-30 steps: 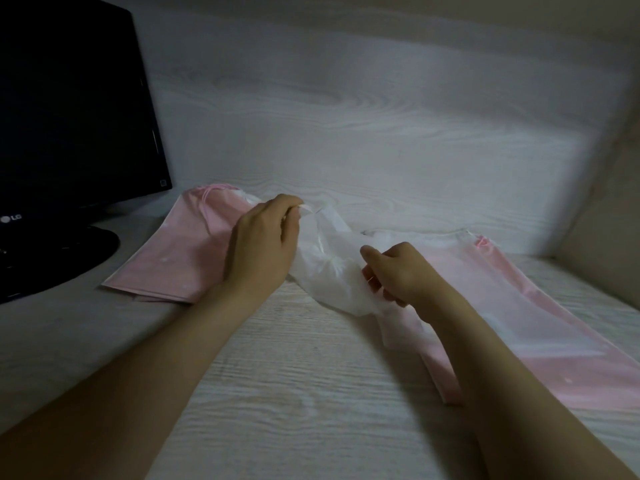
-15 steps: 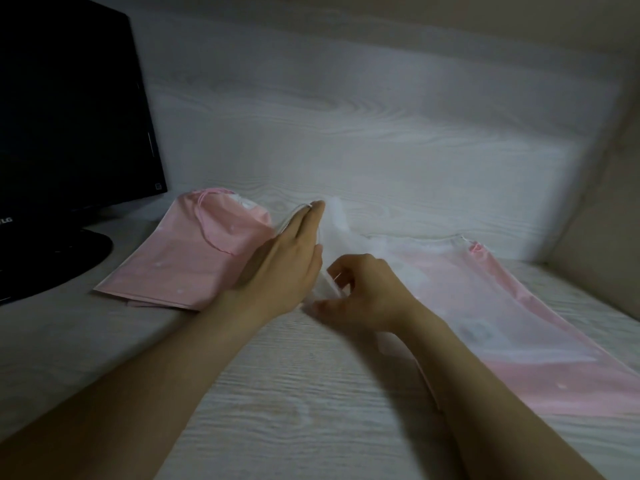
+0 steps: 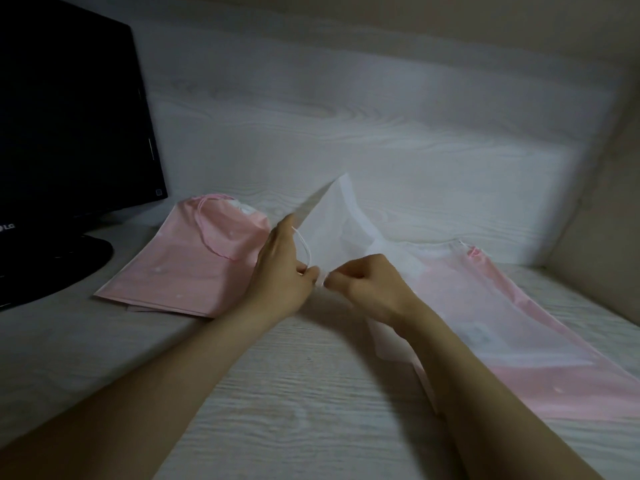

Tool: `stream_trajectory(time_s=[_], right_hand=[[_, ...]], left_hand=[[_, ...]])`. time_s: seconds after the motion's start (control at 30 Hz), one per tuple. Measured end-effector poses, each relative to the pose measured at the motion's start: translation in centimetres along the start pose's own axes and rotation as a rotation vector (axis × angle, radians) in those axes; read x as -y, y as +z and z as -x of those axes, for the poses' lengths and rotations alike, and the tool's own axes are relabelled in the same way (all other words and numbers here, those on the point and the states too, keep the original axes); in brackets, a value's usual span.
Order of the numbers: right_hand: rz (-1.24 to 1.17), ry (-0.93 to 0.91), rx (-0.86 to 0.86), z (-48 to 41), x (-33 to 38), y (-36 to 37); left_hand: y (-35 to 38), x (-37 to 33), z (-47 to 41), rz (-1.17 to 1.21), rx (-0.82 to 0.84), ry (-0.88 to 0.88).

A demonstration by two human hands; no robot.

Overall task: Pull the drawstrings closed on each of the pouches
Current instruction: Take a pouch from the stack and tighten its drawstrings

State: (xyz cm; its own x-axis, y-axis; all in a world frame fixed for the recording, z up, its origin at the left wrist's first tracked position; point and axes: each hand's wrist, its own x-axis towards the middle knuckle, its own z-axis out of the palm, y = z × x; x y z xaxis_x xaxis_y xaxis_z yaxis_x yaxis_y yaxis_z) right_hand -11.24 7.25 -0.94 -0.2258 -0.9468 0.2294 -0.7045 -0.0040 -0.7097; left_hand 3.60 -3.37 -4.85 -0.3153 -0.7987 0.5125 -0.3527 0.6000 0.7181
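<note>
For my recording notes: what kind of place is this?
Probably a home or office desk: a black LG monitor stands on the pale wood-grain desktop, with a matching back panel close behind.

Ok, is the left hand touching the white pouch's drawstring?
Touching. The head view shows the white drawstring looping along the left hand and pinched at its thumb.
</note>
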Motion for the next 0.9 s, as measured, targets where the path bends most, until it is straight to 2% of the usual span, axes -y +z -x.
stream_trajectory(time_s=[0.07, 0.4, 0.53, 0.63, 0.7, 0.8, 0.9], right_hand=[[-0.132, 0.071, -0.031, 0.0, 0.1, -0.2], [-0.409, 0.160, -0.096, -0.3, -0.3, 0.5], [-0.448, 0.288, -0.050, -0.5, 0.1, 0.4], [-0.742, 0.380, -0.065, -1.0, 0.1, 0.4], [-0.999, 0.314, -0.045, -1.0, 0.2, 0.0], [-1.255, 0.105, 0.037, -0.8, 0.3, -0.9], [-1.247, 0.090, 0.078, -0.6, 0.5, -0.7]], left_hand=[[-0.1, -0.4, 0.2, 0.069, 0.010, 0.007], [-0.5, -1.7, 0.6, 0.474, 0.000, -0.070], [-0.8, -1.6, 0.6, 0.467, 0.041, -0.042], [-1.0, -1.6, 0.9, 0.415, 0.094, -0.009], [-1.2, -1.6, 1.1, 0.396, 0.130, 0.014], [-1.2, -2.0, 1.1, 0.393, 0.172, 0.043], [-1.1, -2.5, 1.4, 0.396, 0.234, 0.074]])
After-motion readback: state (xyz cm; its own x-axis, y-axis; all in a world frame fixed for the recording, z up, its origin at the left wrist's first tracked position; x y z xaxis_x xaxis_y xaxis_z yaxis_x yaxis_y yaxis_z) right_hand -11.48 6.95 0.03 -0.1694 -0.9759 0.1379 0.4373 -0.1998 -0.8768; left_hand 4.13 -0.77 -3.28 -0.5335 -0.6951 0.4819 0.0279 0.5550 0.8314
